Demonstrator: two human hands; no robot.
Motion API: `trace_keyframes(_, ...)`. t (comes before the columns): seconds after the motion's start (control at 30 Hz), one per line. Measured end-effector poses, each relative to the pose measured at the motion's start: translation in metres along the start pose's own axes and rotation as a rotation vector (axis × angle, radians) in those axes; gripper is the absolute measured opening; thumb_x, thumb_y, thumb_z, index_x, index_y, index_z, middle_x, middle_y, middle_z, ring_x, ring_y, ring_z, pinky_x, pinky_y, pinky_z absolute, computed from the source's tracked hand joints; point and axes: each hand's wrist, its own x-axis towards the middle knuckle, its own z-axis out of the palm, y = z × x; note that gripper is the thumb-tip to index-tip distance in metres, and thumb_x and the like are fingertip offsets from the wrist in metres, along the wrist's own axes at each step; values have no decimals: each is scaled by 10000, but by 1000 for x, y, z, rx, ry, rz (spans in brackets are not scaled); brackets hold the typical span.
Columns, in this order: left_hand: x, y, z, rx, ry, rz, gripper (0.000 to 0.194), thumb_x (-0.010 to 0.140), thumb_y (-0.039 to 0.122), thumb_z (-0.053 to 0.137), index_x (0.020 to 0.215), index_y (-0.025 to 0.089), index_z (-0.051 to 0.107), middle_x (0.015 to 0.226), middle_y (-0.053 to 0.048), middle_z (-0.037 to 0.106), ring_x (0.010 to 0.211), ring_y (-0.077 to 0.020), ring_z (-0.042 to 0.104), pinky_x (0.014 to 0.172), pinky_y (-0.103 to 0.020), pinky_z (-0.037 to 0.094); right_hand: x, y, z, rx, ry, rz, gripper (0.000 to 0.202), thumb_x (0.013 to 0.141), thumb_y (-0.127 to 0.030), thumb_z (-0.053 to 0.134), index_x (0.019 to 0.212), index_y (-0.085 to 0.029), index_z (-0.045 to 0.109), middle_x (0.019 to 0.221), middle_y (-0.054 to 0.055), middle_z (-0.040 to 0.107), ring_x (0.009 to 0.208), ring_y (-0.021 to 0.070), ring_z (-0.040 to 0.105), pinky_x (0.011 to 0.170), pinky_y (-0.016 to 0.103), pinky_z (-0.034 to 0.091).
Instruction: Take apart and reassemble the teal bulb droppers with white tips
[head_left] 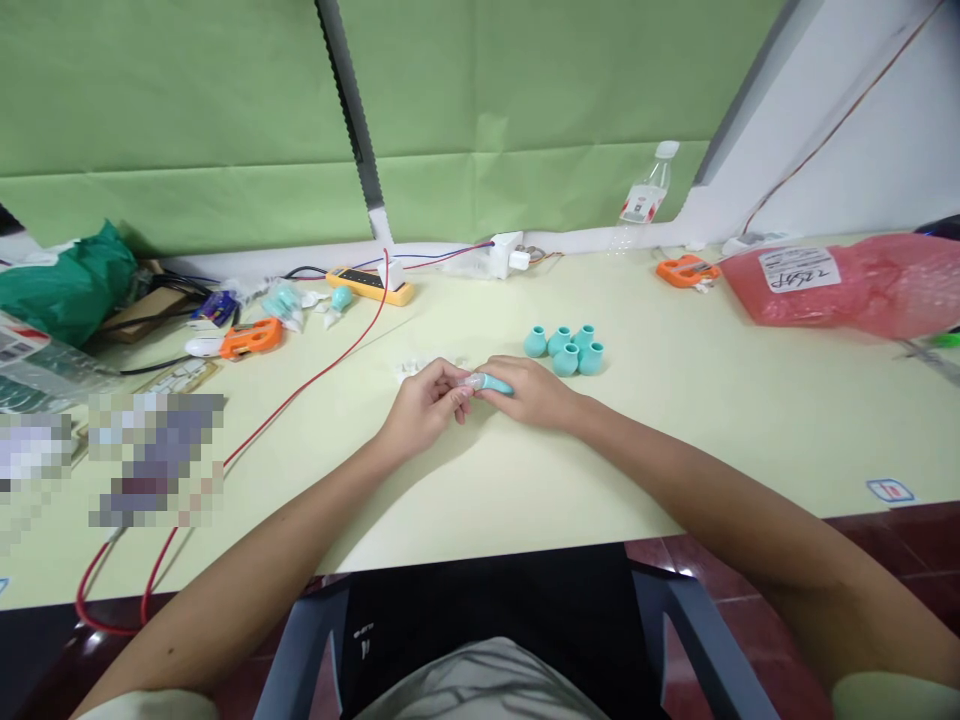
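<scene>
A small teal bulb-shaped piece with a clear, whitish end lies between my two hands above the table. My right hand is closed around its teal part, the fingers partly covering it. With thumb and fingertips, my left hand pinches the clear end. Just beyond my right hand stands a cluster of several teal bulb-shaped pieces, their open necks pointing up. Small white parts lie behind my left hand, partly hidden by it.
A red cable crosses the table on the left. Toward the back are a yellow multimeter-like device, orange tools, a plastic bottle and a pink bubble-wrap package. A green bag sits far left.
</scene>
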Motion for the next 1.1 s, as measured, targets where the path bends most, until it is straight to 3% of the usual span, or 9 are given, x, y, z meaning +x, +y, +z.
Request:
trace_keyframes(0.37, -3, 0, -3, 22, -41, -51, 281, 917, 440, 703, 937, 179, 602, 622, 24, 582, 496, -95, 532, 469, -232, 398, 0, -2, 5, -411, 15, -143, 312, 1075, -332, 405, 1122, -128, 637, 998, 150, 649, 950, 285, 556, 781, 399, 447)
trace_keyframes(0.67, -1, 10, 4, -156, -22, -117, 364, 859, 475, 758, 907, 169, 565, 671, -8, 629, 492, -121, 577, 411, -246, 423, 0, -8, 3, -443, 21, -160, 345, 1079, -271, 334, 1105, -122, 644, 990, 169, 648, 924, 292, 540, 758, 412, 432)
trace_keyframes(0.9, -7, -2, -1, 180, -110, 25, 231, 988, 426, 577, 955, 200, 541, 698, 2, 624, 573, -120, 577, 552, -252, 452, -2, -7, -3, -186, -119, -90, 144, 1006, -228, 503, 1051, -162, 623, 973, 117, 671, 914, 266, 604, 765, 373, 447)
trace_keyframes(1.1, -9, 1, -5, 545, -188, 193, 127, 1018, 274, 456, 984, 214, 563, 820, -20, 668, 704, -142, 606, 677, -273, 455, 1, -8, -12, 116, -245, 26, 133, 970, -281, 583, 913, -174, 636, 877, 70, 674, 843, 230, 605, 747, 342, 433)
